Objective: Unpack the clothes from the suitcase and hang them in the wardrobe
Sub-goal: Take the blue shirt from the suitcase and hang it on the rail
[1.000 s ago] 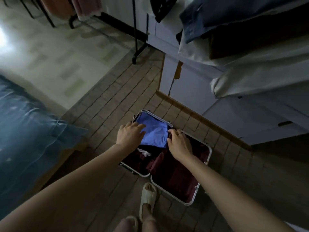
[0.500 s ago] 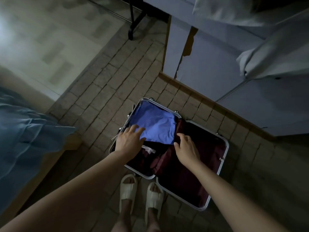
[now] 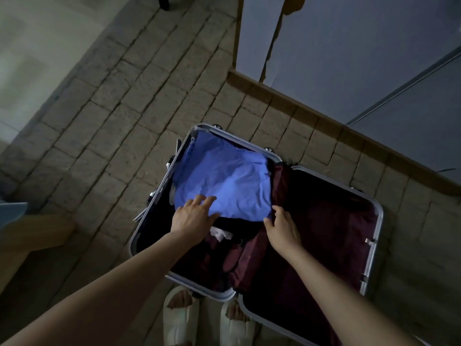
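Two hands at near edge of folded blue garment; left hand fingers spread flat on cloth, right hand fingertips at corner, grip unclear; garment lies in left half of open suitcase; advice: slide fingers under fold, lift level, keep clear of maroon lining.

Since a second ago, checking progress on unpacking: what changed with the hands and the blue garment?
Both hands slid back to the blue garment's near edge: left hand lies on its corner, right hand touches the other. The garment remains folded in the open suitcase, not lifted.
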